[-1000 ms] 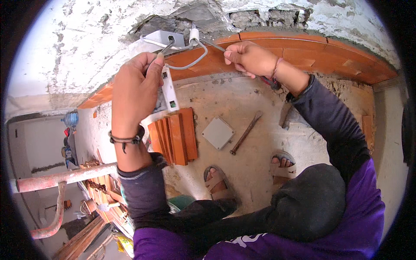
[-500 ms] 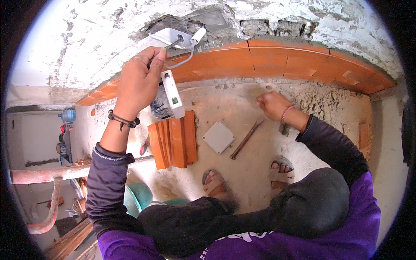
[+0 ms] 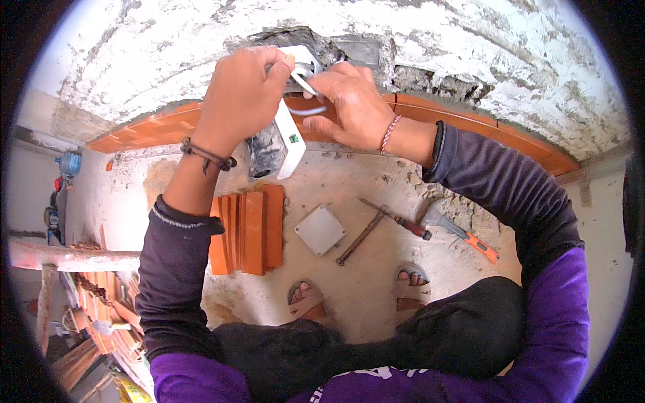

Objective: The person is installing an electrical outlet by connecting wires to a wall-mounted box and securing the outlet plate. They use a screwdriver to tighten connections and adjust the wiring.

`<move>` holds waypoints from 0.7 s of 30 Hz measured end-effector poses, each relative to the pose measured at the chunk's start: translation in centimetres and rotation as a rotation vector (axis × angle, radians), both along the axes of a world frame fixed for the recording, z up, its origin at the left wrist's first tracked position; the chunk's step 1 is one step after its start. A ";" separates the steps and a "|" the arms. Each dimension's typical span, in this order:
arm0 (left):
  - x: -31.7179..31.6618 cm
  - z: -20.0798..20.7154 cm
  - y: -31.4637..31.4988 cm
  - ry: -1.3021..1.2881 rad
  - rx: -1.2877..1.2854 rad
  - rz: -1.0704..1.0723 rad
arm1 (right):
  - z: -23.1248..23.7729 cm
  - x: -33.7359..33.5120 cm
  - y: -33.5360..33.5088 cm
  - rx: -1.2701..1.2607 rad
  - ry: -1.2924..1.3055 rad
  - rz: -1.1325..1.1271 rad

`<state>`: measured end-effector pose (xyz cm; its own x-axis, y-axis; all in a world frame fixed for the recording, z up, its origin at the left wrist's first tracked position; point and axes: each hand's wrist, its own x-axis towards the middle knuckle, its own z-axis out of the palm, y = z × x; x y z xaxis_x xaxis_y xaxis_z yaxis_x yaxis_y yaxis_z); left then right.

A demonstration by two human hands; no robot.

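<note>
Up at the rough wall, my left hand (image 3: 245,94) is closed in a pinch on a cable by a white box (image 3: 306,55) in a broken-out hollow. My right hand (image 3: 353,107) reaches in from the right, thumb and forefinger apart, the forefinger close to a slim white piece (image 3: 304,83). Beneath it curves a loop of grey cable (image 3: 308,111). A white case (image 3: 292,148) with a dark, smeared side hangs below my left hand; what supports it is hidden. My left fingers partly cover the cable.
Orange tiles (image 3: 248,232) lie stacked on the floor beside a square white cover plate (image 3: 320,230). To their right are a rusty rod (image 3: 359,240), a screwdriver (image 3: 403,221) and a tool with an orange-black handle (image 3: 480,247). A pipe rail (image 3: 80,258) stands left.
My right hand has risen from near the floor to the cable beside my left hand. The screwdriver and orange-handled tool now show on the floor. My view has shifted slightly.
</note>
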<state>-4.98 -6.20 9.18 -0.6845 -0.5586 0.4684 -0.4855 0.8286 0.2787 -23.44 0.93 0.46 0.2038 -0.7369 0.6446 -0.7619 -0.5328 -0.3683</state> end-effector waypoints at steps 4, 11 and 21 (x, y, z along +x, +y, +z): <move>0.4 0.2 -1.7 -0.031 0.042 0.048 | 0.5 -1.9 -1.0 -0.019 0.167 0.197; 0.6 -1.1 -3.5 0.050 0.173 0.037 | 3.7 -3.7 -0.2 0.180 0.279 0.320; 0.4 -0.9 -3.5 0.020 0.123 0.105 | 1.0 -6.1 3.0 0.157 0.234 0.209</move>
<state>-4.55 -9.67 8.31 -0.6103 -0.6807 0.4051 -0.5609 0.7325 0.3858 -29.56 3.96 1.48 0.4891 -0.7504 0.4446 -0.7160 -0.6365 -0.2868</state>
